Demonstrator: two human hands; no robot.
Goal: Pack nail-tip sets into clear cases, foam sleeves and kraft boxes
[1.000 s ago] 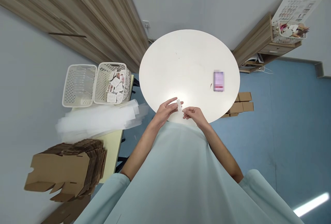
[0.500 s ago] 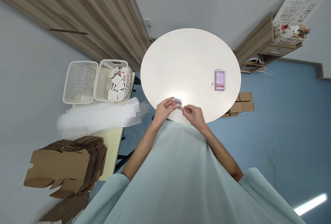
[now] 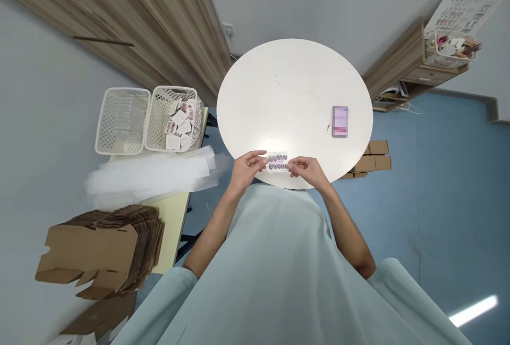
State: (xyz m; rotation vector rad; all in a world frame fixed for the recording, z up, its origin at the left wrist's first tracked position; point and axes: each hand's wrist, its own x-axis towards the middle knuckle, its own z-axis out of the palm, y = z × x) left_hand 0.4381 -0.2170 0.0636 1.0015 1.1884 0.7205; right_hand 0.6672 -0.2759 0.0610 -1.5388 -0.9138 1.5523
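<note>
A small card of press-on nails (image 3: 278,161), with two rows of purple and blue pieces, is held flat near the front edge of the round white table (image 3: 292,79). My left hand (image 3: 246,169) pinches its left edge between thumb and fingers. At the right edge, my right hand (image 3: 309,170) grips the card with thumb and fingertips. The card faces up, its two ends partly covered by my fingers.
A blurred purple-pink rectangle (image 3: 340,121) lies on the table's right. To the left stand a basket of small cards (image 3: 153,127), a basket of clear plastic pieces (image 3: 101,127), white translucent sheets (image 3: 147,177) and folded cardboard boxes (image 3: 91,252). Brown boxes (image 3: 364,164) sit at right.
The card has turned from tilted to flat, its rows now showing. My right hand has moved right and now holds the card's right edge; my left hand has shifted slightly left.
</note>
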